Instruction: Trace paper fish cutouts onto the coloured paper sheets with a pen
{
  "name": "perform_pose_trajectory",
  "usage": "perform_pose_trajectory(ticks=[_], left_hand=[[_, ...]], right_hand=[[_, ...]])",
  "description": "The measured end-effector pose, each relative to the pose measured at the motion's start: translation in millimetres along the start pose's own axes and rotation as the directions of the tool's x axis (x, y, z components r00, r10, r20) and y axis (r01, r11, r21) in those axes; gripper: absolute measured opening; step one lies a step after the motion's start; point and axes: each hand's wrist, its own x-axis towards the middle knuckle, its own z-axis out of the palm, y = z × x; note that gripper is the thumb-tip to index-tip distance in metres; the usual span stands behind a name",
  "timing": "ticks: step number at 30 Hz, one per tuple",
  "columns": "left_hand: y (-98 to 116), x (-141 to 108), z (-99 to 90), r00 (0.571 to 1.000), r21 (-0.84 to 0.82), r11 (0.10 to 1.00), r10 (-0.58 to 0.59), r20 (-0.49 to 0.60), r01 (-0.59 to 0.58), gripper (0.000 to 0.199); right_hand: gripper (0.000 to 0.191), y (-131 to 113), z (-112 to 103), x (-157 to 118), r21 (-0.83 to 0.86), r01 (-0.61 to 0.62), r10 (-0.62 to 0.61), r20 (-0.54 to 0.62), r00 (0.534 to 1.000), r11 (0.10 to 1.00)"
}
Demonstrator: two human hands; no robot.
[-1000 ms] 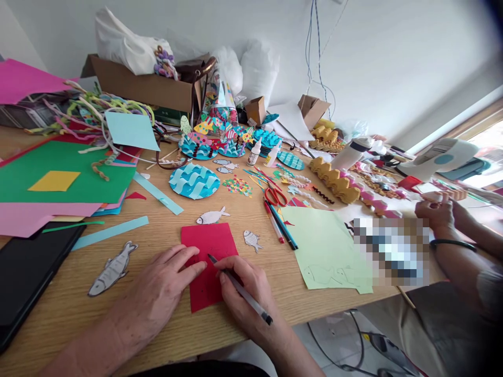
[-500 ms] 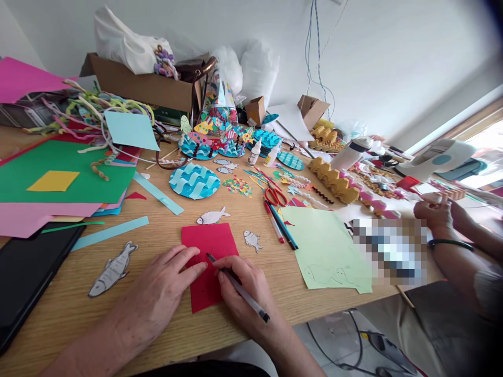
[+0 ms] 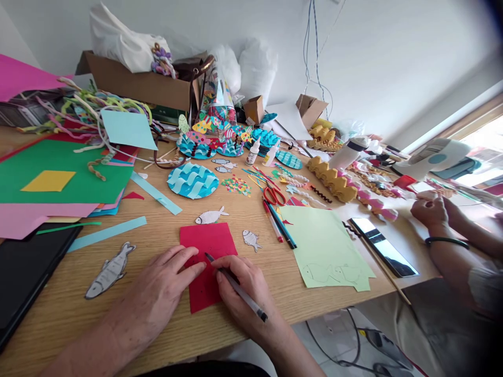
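Observation:
My right hand (image 3: 245,293) is closed round a pen (image 3: 240,290), its tip resting on a red sheet of paper (image 3: 208,238). Flat on the left side of that sheet lies my left hand (image 3: 167,275), fingers stretched out and holding nothing. A few small dark marks show on the red paper; most of its lower part is between or under my hands. Grey paper fish surround it: one (image 3: 212,215) at its top edge, a small one (image 3: 251,240) to the right, and a larger one (image 3: 110,270) left of my left hand.
Right of the red sheet are markers (image 3: 281,225), red scissors (image 3: 274,195) and a light green sheet (image 3: 330,246) with pencilled fish. A phone (image 3: 385,246) lies further right, near another person's hands (image 3: 430,212). Coloured paper (image 3: 90,193) and a black device (image 3: 31,277) occupy the left.
The view has shifted very slightly. My hands, the pen and the red paper keep nearly the same places. The phone at right, blurred out before, shows clearly now.

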Motion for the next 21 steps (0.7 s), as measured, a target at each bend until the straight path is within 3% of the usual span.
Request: perform_pose_trajectory(ticks=[21], left_hand=[[0.8, -5.2, 6.1, 0.999, -0.055, 0.998, -0.038, -0.027, 0.037, 0.052]], right_hand=[[0.018, -1.7, 1.1, 0.5, -0.048, 0.015, -0.016, -0.01, 1.0, 0.999]])
